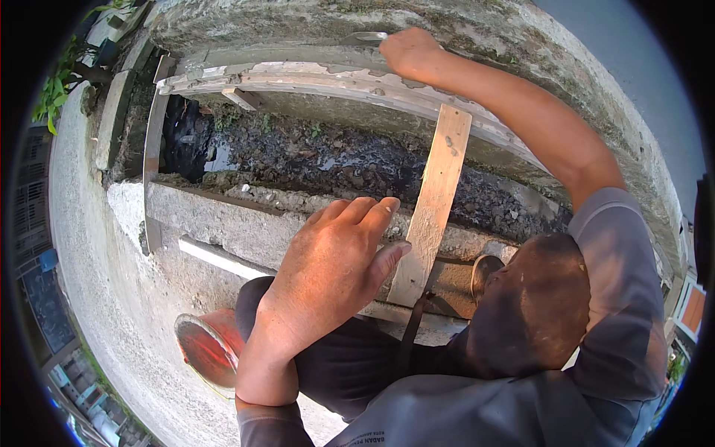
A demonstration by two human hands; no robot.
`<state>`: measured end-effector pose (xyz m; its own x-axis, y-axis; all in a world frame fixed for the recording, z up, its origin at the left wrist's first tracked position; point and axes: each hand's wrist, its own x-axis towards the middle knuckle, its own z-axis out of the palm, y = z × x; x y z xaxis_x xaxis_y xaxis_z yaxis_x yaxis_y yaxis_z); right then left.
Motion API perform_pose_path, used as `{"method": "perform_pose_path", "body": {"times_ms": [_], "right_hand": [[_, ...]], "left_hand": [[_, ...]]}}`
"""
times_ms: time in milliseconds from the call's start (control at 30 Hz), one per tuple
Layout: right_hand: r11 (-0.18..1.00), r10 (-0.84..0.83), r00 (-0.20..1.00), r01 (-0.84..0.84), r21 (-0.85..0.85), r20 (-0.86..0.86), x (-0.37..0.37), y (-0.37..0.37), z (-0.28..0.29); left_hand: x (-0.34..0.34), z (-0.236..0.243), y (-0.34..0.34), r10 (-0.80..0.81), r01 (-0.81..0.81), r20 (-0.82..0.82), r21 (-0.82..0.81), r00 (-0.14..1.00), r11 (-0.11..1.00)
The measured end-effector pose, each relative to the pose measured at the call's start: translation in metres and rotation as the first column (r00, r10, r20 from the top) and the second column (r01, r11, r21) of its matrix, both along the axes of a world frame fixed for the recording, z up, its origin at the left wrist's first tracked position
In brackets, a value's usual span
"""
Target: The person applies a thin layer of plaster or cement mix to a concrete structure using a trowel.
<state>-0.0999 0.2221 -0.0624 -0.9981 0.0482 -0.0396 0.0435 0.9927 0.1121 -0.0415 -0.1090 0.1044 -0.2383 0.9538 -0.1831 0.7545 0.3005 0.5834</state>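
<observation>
My right hand (408,55) is closed round the handle of a trowel (365,36), far off at the top middle. Its metal blade points left and lies against the strip of wet grey mortar (298,54) along the foot of the old wall. Just below runs a long wooden form board (320,80) smeared with mortar. My left hand (335,257) is held out over the near edge of the ditch, fingers loosely stretched and thumb apart, holding nothing. To its right a plank (436,197) bridges the ditch from the form board to the near side.
An open ditch (298,153) with dark water and rubble runs across the middle. Another narrow plank (154,141) crosses its left end. A red bucket (212,346) lies tipped on the concrete pavement (112,276). The rough wall (477,26) borders the far side.
</observation>
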Motion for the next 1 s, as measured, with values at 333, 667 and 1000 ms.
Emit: {"method": "perform_pose_path", "body": {"times_ms": [333,667,1000], "right_hand": [[0.89,-0.442,0.822,0.453,0.059,0.359,0.153,0.017,0.08],[0.858,-0.484,0.696,0.497,0.131,0.53,0.27,0.08,0.089],[0.865,-0.479,0.77,0.497,0.075,0.422,0.265,0.072,0.096]], "left_hand": [[-0.002,-0.014,0.029,-0.084,0.084,-0.03,0.011,0.996,0.996],[0.004,-0.021,0.06,-0.015,0.017,0.019,-0.11,1.0,0.994],[0.023,-0.036,0.094,-0.051,0.051,0.004,-0.107,0.999,0.993]]}}
